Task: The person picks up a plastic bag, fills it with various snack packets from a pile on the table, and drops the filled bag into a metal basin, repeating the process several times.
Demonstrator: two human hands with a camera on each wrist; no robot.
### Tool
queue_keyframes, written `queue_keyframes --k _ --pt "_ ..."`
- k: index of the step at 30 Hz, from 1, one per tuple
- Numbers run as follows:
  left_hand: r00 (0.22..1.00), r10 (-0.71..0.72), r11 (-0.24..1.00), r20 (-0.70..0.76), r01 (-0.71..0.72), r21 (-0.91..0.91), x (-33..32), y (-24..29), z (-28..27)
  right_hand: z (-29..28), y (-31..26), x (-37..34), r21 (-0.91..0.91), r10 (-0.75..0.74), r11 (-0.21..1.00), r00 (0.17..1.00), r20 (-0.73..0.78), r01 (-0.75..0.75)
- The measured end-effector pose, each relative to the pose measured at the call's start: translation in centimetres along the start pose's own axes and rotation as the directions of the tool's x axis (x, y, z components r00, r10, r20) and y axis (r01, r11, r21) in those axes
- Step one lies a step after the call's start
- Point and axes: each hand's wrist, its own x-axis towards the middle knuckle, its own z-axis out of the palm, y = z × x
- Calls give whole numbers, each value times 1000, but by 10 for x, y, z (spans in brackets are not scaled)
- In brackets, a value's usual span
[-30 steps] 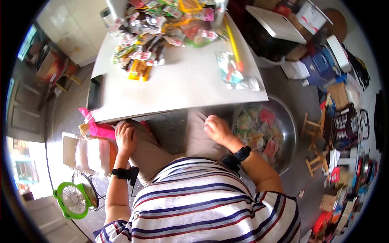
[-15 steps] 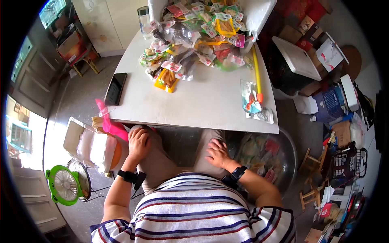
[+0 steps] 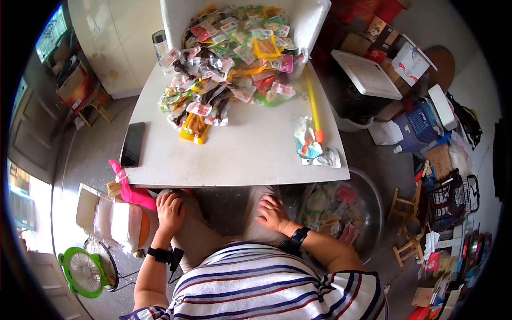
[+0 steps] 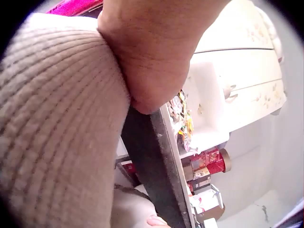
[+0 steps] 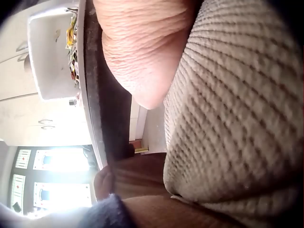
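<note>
In the head view my left hand (image 3: 171, 212) rests on the left knee, fingers relaxed and holding nothing. On the other thigh lies my right hand (image 3: 272, 214), its fingers loosely spread. Both wrist views show the hands against the ribbed trouser cloth (image 4: 57, 114). Beyond them stands a white table (image 3: 240, 160) with a heap of small sealed snack packets (image 3: 224, 74), spilling from a white foam box (image 3: 314, 26). One yellow-edged packet (image 3: 195, 128) lies at the heap's near end. To the right of the legs, a metal basin (image 3: 376, 213) holds several more packets.
A phone (image 3: 133, 144) lies at the table's left edge, a jar (image 3: 160, 45) behind it. On the right are a yellow stick (image 3: 312, 101) with an orange end and two torn-looking packets (image 3: 309, 144). A pink bag (image 3: 133, 194), a lined box (image 3: 114, 224) and a green fan (image 3: 82, 272) stand left.
The head view has shifted, so the table and heap sit differently in frame. Both hands stay on the legs; the right fingers have settled flatter onto the thigh.
</note>
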Motion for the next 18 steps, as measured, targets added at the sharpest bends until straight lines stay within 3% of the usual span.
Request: queue_keyframes --k 5,6,8,11,14,16,17,18 --pt "999 38 965 -29 -44 -260 37 23 -29 2 0 1 24 0 1000 1000 -27 1" --pt "979 150 948 -139 -182 -262 60 41 -49 2 0 2 28 -1 1000 999 -33 2" --pt "946 258 918 -197 -303 -255 93 67 -86 1 -1 3 35 -8 999 999 -42 10" --pt "818 455 799 -353 -550 -244 136 109 -139 -1 -4 5 33 -17 999 998 -54 19" --pt "707 516 683 -483 -680 -265 154 150 -178 3 -1 5 37 -49 998 997 -61 51" --pt "785 451 710 -424 -604 -364 159 179 -205 3 -1 5 34 -67 997 994 -90 70" --pt "864 381 760 -329 -495 -421 159 197 -224 -6 -7 9 44 -58 997 994 -95 63" --pt "877 371 753 -306 -477 -454 159 205 -232 -15 -13 13 51 -44 997 994 -104 50"
